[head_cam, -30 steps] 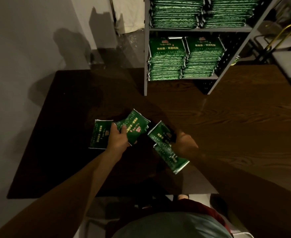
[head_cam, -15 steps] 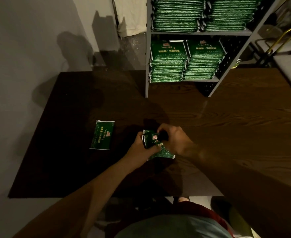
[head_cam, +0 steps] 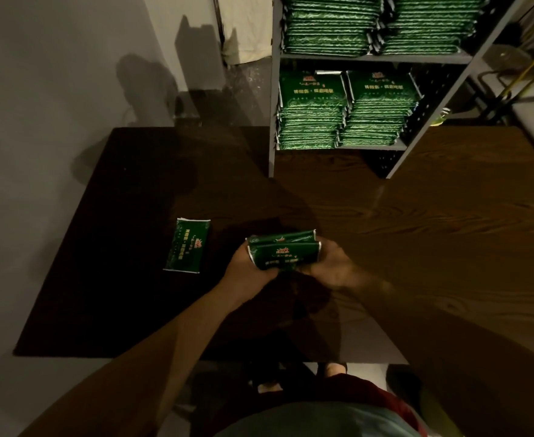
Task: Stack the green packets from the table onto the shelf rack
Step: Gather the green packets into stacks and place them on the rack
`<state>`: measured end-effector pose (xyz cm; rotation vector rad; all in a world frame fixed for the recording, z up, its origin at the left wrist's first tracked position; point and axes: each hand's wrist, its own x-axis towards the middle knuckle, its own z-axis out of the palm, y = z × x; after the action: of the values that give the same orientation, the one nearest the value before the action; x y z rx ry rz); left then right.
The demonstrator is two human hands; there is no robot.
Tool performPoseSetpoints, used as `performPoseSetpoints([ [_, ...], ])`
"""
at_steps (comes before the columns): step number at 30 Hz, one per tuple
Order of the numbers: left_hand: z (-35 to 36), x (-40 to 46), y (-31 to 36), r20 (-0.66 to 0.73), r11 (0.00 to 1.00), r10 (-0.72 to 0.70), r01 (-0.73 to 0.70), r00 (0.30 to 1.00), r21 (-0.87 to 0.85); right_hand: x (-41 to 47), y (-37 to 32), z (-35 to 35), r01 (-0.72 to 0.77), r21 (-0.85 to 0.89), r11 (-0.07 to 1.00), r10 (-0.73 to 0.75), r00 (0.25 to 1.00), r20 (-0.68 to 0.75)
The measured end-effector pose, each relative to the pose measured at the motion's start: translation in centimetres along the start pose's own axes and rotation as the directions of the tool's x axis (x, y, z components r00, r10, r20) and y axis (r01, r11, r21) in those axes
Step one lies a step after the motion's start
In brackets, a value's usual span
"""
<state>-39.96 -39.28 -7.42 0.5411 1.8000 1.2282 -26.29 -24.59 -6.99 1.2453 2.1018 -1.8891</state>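
Stockroom or packing area: grey metal shelf rack (head_cam: 370, 56) filled with stacked green packets (head_cam: 311, 121), dark wooden worktop (head_cam: 448, 231), bare grey wall (head_cam: 38, 89).

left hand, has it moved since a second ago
Yes. The left hand has gone right along the table, away from the lone packet it was beside, and now grips the gathered packets together with the right hand.

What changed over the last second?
The left hand and right hand came together, squaring separate packets into one held bundle gripped from both sides above the table. The single packet stayed flat on the table; the shelf rack stacks are unchanged.
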Motion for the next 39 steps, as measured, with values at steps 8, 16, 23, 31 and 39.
performPoseSetpoints([
  [8, -1.1, 1.0, -1.2, 0.118, 0.877, 0.134, -0.173, 0.984, 0.448, 0.4, 2.8, -1.0, 0.101, -0.401, 0.910, -0.199, 0.958, -0.209],
  [16, -0.8, 1.9, -1.3, 0.137, 0.695, 0.085, -0.158, 0.987, 0.701, 0.4, 2.5, -0.4, 0.063, -0.508, 0.859, -0.173, 0.970, -0.172],
  [23, -0.8, 2.2, -0.5, 0.137, 0.819, 0.116, -0.172, 0.984, 0.547, 0.4, 1.1, -0.7, 0.080, -0.194, 0.978, -0.109, 0.983, -0.145],
  [31, -2.1, 2.0, 3.9, 0.165, 0.825, 0.178, -0.239, 0.970, 0.513, -0.4, -1.4, -3.9, 0.135, -0.142, 0.981, -0.146, 0.986, -0.075],
  [39, -2.8, 2.5, 10.2, 0.260, 0.849, 0.227, -0.322, 0.939, 0.419, -2.8, -7.1, -7.4, 0.245, -0.152, 0.957, -0.264, 0.957, -0.118],
])
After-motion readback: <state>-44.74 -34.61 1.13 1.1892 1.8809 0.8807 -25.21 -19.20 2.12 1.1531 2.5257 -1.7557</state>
